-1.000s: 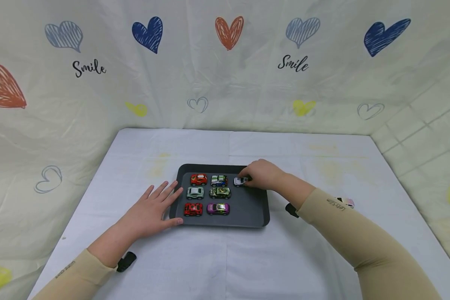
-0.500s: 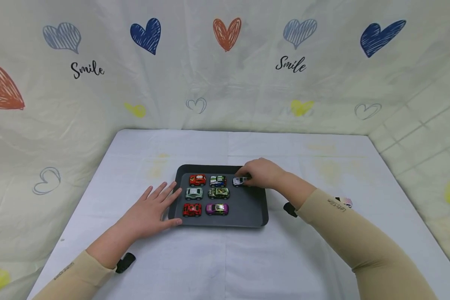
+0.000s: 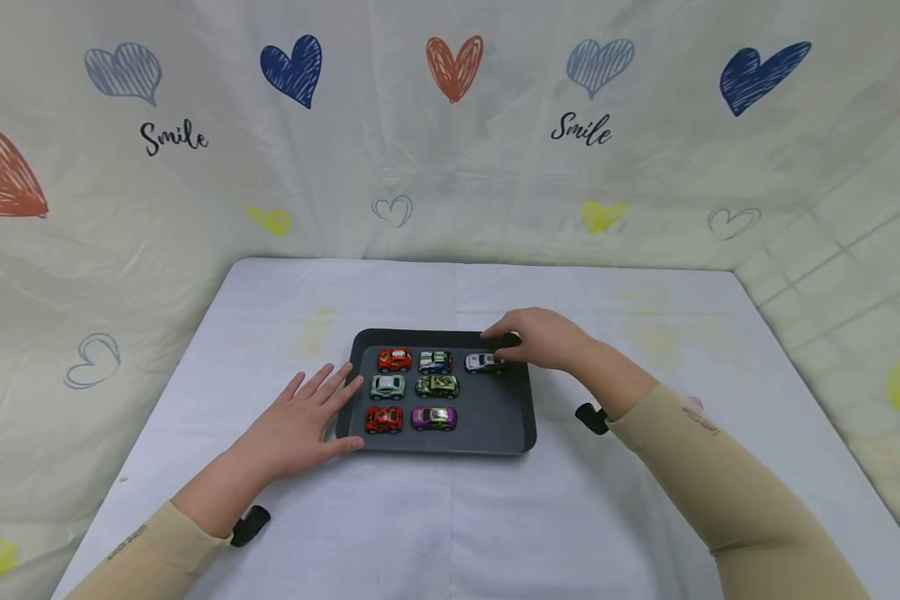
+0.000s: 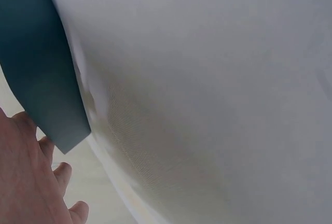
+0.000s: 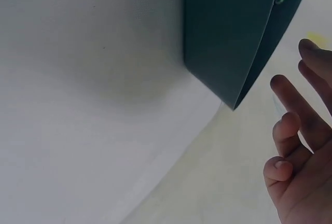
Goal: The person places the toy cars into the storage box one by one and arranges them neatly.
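Observation:
A dark grey tray (image 3: 495, 421) lies on the white-covered table, bearing small toy cars in rows. My left hand (image 3: 296, 429) is spread flat at the tray's left edge, fingers straight and thumb by the near corner. At the tray's far right, my right hand (image 3: 546, 337) hovers with thumb and forefinger parted beside a white toy car (image 3: 482, 362). In the right wrist view that hand (image 5: 306, 167) has loosely bent fingers and nothing between them. The white car stands in the back row, beside a blue-green striped toy car (image 3: 436, 362).
Two red toy cars (image 3: 384, 419), a pale green one (image 3: 387, 387), a camouflage one (image 3: 437, 387) and a purple one (image 3: 434, 418) fill the tray's left and middle. A pink thing (image 3: 695, 402) shows behind the right sleeve. A heart-patterned cloth (image 3: 495, 167) hangs behind the table.
My right hand has let go of the white toy car and drawn back slightly to the right, its fingers parting. The car stays on the tray. My left hand has kept its place.

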The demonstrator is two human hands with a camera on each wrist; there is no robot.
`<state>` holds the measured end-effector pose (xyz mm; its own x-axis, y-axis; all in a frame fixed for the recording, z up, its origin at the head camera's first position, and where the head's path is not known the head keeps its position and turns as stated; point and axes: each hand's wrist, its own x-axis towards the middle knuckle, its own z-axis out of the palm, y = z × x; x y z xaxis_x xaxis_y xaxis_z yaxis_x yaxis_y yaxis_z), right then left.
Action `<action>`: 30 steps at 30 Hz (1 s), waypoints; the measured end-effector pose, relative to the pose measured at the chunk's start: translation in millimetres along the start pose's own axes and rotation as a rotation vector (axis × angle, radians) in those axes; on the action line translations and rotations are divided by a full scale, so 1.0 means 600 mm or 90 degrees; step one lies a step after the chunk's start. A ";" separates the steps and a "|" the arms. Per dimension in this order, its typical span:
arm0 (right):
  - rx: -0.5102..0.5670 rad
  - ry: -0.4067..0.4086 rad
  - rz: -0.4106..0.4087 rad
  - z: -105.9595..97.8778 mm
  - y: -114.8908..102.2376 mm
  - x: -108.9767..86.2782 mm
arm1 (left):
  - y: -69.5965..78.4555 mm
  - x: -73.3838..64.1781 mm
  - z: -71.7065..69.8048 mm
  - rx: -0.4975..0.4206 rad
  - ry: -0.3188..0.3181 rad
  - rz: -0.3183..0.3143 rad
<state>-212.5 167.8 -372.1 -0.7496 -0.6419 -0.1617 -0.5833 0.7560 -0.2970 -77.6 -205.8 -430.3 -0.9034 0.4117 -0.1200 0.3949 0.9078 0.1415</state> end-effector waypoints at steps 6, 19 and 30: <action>0.038 0.023 0.024 -0.008 0.017 -0.029 | -0.001 -0.002 0.000 -0.004 -0.003 -0.004; 0.059 0.031 0.105 -0.009 0.084 -0.129 | -0.002 0.001 0.001 -0.009 -0.001 0.004; 0.084 -0.013 0.175 -0.010 0.153 -0.223 | 0.000 -0.001 -0.003 -0.008 0.007 0.006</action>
<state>-167.3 323.7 -372.2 -0.8663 -0.4192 -0.2718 -0.3129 0.8794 -0.3589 -77.6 -206.1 -428.5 -0.9012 0.4198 -0.1080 0.4018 0.9025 0.1550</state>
